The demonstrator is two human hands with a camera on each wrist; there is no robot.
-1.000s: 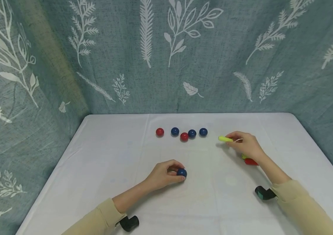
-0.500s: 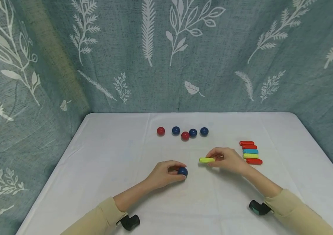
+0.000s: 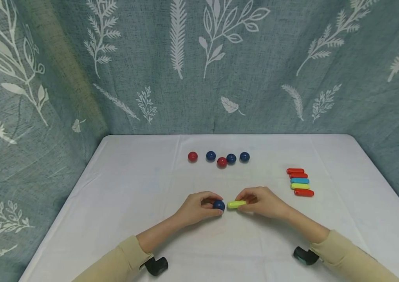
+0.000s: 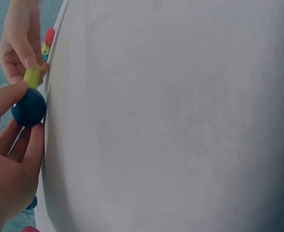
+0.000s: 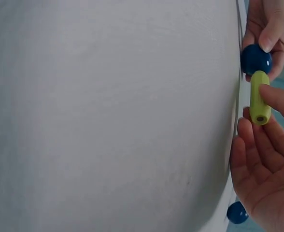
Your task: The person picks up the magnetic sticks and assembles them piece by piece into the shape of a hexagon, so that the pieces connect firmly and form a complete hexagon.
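My left hand (image 3: 197,208) pinches a dark blue ball (image 3: 219,205) between thumb and fingers, near the middle of the table. Facing it, my right hand (image 3: 264,201) holds a yellow-green building rod (image 3: 236,204) by its outer part. The rod's free end points at the ball; a narrow gap shows in the head view, while both wrist views show them overlapping. A small dark disc sits in the rod's other end (image 5: 260,119) in the right wrist view. The ball (image 4: 29,108) fills the space between left thumb and fingertips in the left wrist view.
Two red balls (image 3: 192,156) and three blue balls (image 3: 211,156) lie near the back of the white table (image 3: 143,168). Several rods, red, blue (image 3: 299,180) and yellow-green, lie side by side at the right. A patterned curtain (image 3: 199,102) hangs behind.
My right hand has carried the yellow-green rod left and toward me, from beside the other rods to the blue ball. My left hand has stayed in place with the ball.
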